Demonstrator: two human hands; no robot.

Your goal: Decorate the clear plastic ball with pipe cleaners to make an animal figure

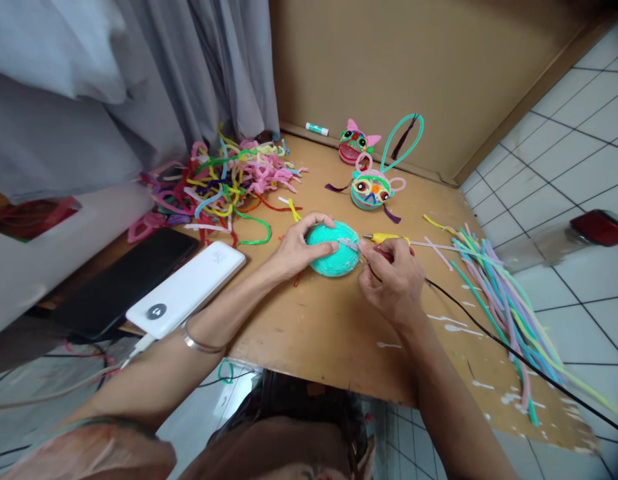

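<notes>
My left hand (303, 248) curls around a teal ball (333, 257) wound from pipe cleaner and steadies it on the wooden board (339, 333). My right hand (393, 280) is closed just right of the ball, with finger and thumb pinching a pale pipe cleaner piece (349, 244) against the ball's top. A red-handled tool (389, 253) with a black cable (513, 350) lies under that hand's fingers. A yellow-tipped tool (386, 237) rests just beyond the right hand.
A heap of coloured pipe cleaners (229, 183) lies at the back left. Two finished pipe-cleaner faces (371, 187) and a glue stick (317, 129) sit by the cardboard wall. Straight pastel pipe cleaners (499, 293) fan out on the right. A white power bank (189, 288) and a phone (123, 280) lie at left.
</notes>
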